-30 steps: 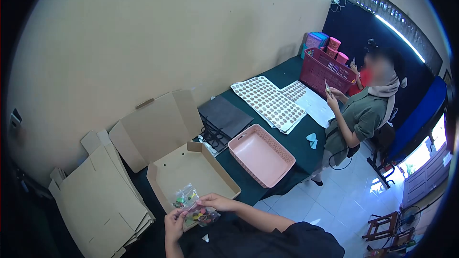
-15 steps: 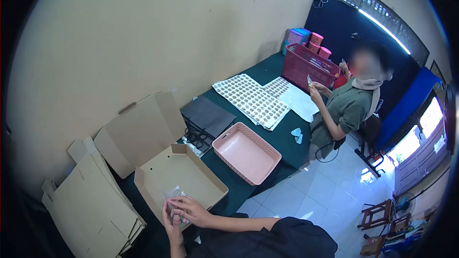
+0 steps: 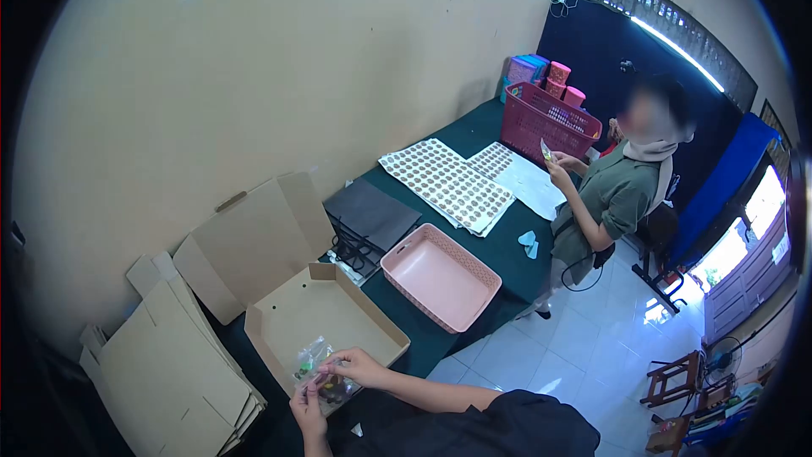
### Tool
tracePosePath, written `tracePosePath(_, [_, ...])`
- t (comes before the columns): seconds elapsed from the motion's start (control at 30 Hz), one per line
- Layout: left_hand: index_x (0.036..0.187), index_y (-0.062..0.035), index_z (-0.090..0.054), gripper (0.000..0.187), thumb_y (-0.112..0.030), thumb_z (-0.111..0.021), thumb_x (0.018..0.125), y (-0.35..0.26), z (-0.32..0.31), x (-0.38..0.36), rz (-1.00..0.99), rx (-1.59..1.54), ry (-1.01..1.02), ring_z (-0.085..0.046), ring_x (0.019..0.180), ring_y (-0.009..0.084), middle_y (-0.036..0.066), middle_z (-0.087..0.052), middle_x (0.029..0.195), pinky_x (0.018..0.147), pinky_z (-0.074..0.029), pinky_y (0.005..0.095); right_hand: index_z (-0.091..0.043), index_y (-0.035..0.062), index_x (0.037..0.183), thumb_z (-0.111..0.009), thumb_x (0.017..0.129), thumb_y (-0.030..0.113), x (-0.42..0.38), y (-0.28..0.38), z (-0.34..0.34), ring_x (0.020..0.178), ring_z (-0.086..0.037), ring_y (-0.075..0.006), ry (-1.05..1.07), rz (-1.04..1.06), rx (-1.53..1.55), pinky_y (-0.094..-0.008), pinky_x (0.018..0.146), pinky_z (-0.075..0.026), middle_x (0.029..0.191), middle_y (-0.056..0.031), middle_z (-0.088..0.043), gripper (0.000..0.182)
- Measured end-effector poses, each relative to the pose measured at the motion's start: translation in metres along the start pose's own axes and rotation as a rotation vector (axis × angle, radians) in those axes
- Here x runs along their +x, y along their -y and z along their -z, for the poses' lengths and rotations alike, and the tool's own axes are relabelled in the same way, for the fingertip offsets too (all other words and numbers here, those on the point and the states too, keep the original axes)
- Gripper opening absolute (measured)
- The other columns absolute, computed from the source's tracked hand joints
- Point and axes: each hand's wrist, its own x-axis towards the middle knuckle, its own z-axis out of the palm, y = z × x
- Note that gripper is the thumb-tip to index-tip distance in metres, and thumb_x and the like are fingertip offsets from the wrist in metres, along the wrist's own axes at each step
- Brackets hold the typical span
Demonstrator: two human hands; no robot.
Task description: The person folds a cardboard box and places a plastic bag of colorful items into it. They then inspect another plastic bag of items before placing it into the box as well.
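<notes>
Both of my hands hold a small clear plastic bag (image 3: 315,364) with colourful little pieces inside, at the near edge of an open cardboard box (image 3: 326,317). My left hand (image 3: 308,410) grips the bag from below. My right hand (image 3: 357,367) pinches its right side from above. The box stands on a dark green table (image 3: 474,245) with its lid (image 3: 254,241) leaning back against the wall.
Flat cardboard blanks (image 3: 173,372) are stacked to the left. A pink tray (image 3: 440,277), dark bags (image 3: 372,216) and sticker sheets (image 3: 448,182) lie further along the table. Another person (image 3: 613,195) stands at the far end by a red basket (image 3: 550,123).
The bag sits a little lower and nearer the box's front edge than a second ago. My right hand has shifted over its top. The view has swung slightly.
</notes>
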Motion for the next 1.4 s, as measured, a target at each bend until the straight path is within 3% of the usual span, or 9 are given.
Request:
tracePosePath(0.3, [0.103, 0.0080, -0.055, 0.042, -0.030, -0.043, 0.090, -0.020, 0.022, 0.000, 0.159, -0.216, 0.203, -0.057, 0.092, 0.0203, 0.015, -0.061, 0.096, 0.085, -0.041, 0.0292, -0.056, -0.0025, 0.109, -0.043, 0.092, 0.029, 0.001, 0.016, 0.017, 0.096, -0.052, -0.0099, 0.339, -0.024, 0.119, -0.0246, 0.089, -0.037, 0.103, -0.0067, -0.060, 0.038])
tracePosePath(0.47, [0.109, 0.0053, -0.050, 0.040, -0.029, -0.043, 0.090, -0.012, 0.020, 0.003, 0.145, -0.158, 0.166, -0.053, 0.098, 0.0211, 0.014, -0.056, 0.104, 0.087, -0.039, 0.0309, -0.055, -0.0014, 0.112, -0.039, 0.094, 0.027, 0.004, 0.006, 0.016, 0.102, -0.051, -0.0131, 0.223, 0.016, 0.025, -0.0268, 0.091, -0.037, 0.109, -0.0074, -0.058, 0.037])
tracePosePath(0.53, [0.116, 0.0013, -0.043, 0.035, -0.018, -0.048, 0.087, -0.012, 0.012, 0.005, -0.010, -0.064, -0.143, -0.047, 0.103, 0.0189, 0.012, -0.050, 0.109, 0.090, -0.036, 0.0304, -0.054, -0.0010, 0.114, -0.039, 0.094, 0.026, 0.004, 0.003, 0.011, 0.103, -0.050, -0.0132, 0.081, 0.007, 0.160, -0.0263, 0.091, -0.037, 0.109, -0.0073, -0.058, 0.036])
tracePosePath(0.67, [0.121, -0.0029, -0.035, 0.049, -0.008, -0.058, 0.078, -0.001, 0.011, 0.000, 0.083, 0.202, 0.032, -0.043, 0.104, 0.0205, 0.011, -0.042, 0.110, 0.091, -0.035, 0.0311, -0.052, -0.0002, 0.115, -0.037, 0.095, 0.024, 0.005, -0.012, -0.001, 0.099, -0.052, -0.0116, -0.240, 0.136, 0.188, -0.0242, 0.087, -0.039, 0.107, -0.0073, -0.058, 0.035])
tracePosePath(0.8, [0.126, -0.0016, -0.029, 0.073, -0.007, -0.068, 0.064, -0.001, -0.015, -0.010, -0.127, 0.523, 0.120, -0.035, 0.117, 0.0323, 0.019, -0.033, 0.122, 0.098, -0.031, 0.0388, -0.048, 0.0038, 0.122, -0.036, 0.095, 0.029, 0.000, -0.027, -0.020, 0.104, -0.047, -0.0100, -0.200, -0.155, 0.267, -0.0248, 0.092, -0.035, 0.110, -0.0063, -0.056, 0.039])
tracePosePath(0.93, [0.128, -0.0008, -0.027, 0.062, -0.001, -0.057, 0.074, 0.041, -0.005, -0.009, -0.055, 0.343, -0.025, -0.042, 0.112, 0.0293, 0.020, -0.039, 0.119, 0.095, -0.034, 0.0346, -0.032, 0.0046, 0.132, -0.035, 0.095, 0.031, -0.005, -0.018, -0.031, 0.115, -0.042, -0.0169, -0.084, 0.058, 0.334, -0.0272, 0.095, -0.033, 0.123, -0.0110, -0.045, 0.046])
tracePosePath(1.0, [0.128, -0.0004, -0.028, 0.053, 0.003, -0.048, 0.079, 0.016, -0.009, -0.007, 0.034, 0.159, -0.023, -0.050, 0.101, 0.0223, 0.016, -0.046, 0.114, 0.087, -0.040, 0.0299, -0.022, 0.0049, 0.136, -0.039, 0.093, 0.031, -0.006, -0.011, -0.027, 0.118, -0.041, -0.0223, -0.087, 0.045, 0.278, -0.0297, 0.096, -0.032, 0.128, -0.0132, -0.039, 0.052])
tracePosePath(1.07, [0.128, -0.0012, -0.030, 0.049, 0.002, -0.045, 0.081, 0.014, -0.003, -0.004, 0.090, -0.005, -0.080, -0.052, 0.091, 0.0149, 0.013, -0.050, 0.108, 0.078, -0.043, 0.0256, -0.018, 0.0048, 0.137, -0.045, 0.091, 0.030, -0.008, -0.003, -0.024, 0.116, -0.042, -0.0244, -0.373, 0.183, -0.588, -0.0313, 0.097, -0.032, 0.128, -0.0144, -0.039, 0.059])
tracePosePath(1.4, [0.104, -0.0028, -0.047, 0.023, -0.021, -0.048, 0.090, 0.029, -0.003, -0.005, 0.149, -0.218, -0.098, -0.053, 0.083, 0.0100, 0.005, -0.055, 0.091, 0.072, -0.044, 0.0228, -0.043, 0.0016, 0.120, -0.050, 0.089, 0.019, 0.001, -0.046, -0.023, 0.081, -0.054, -0.0078, 0.169, -0.254, 0.382, -0.0210, 0.069, -0.046, 0.095, -0.0038, -0.057, 0.035])
